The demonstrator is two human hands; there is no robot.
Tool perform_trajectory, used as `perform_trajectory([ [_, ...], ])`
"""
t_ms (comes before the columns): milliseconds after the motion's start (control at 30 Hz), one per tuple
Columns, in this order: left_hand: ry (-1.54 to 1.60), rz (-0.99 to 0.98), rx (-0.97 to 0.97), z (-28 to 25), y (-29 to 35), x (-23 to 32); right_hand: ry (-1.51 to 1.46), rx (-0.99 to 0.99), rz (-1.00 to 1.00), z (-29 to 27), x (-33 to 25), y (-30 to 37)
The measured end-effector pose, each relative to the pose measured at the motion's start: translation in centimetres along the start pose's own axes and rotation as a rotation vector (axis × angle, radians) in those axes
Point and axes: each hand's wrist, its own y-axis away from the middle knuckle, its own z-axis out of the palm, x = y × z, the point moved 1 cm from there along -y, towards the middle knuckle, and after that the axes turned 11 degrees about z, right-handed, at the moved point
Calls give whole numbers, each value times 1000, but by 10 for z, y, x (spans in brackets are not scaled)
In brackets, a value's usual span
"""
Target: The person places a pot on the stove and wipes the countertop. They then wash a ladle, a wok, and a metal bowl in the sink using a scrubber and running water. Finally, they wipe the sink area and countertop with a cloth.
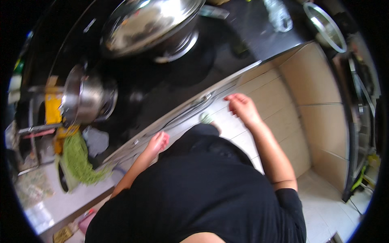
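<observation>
My left hand (158, 141) hangs by the front edge of the black countertop, its fingers curled in and nothing visible in them. Out over the floor to the right is my right hand (242, 107), slightly blurred, with loosely bent fingers somewhat apart and no object showing. Neither hand touches anything that I can see. The nearest surface to both is the black countertop (162, 85) with its silver front edge. On it stand a large wok with a shiny domed lid (150, 24) and, further left, a steel pot (87, 95).
At the left are a green fringed cloth (77, 156), a grey cloth (96, 141) and a yellow box (52, 107) by a metal rack. A clear plastic bag (279, 16) and a metal basin (324, 26) sit at the far right. Tan cabinet panels (320, 121) border the tiled floor.
</observation>
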Motion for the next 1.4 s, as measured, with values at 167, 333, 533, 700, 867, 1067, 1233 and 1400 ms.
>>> perform_trajectory([
  [167,-85,475,-462,91,-42,139,29,44,7,-59,-67,-31],
  [333,-110,632,-643,156,-94,213,143,123,-24,-117,-144,-49],
  [533,-102,590,-578,193,-140,233,190,230,-179,-215,-225,-128],
  [700,-17,582,-252,218,-158,264,297,372,-441,-306,-305,-237],
  [867,-3,545,-63,267,-166,294,627,799,-861,-362,-409,-339],
  [1067,4,486,151,304,-143,310,1028,852,-529,-378,-487,-436],
  [1233,69,405,316,311,-128,282,1146,893,-723,-433,-491,-547],
  [1400,97,415,348,318,-116,275,1151,977,-858,-411,-488,-446],
])
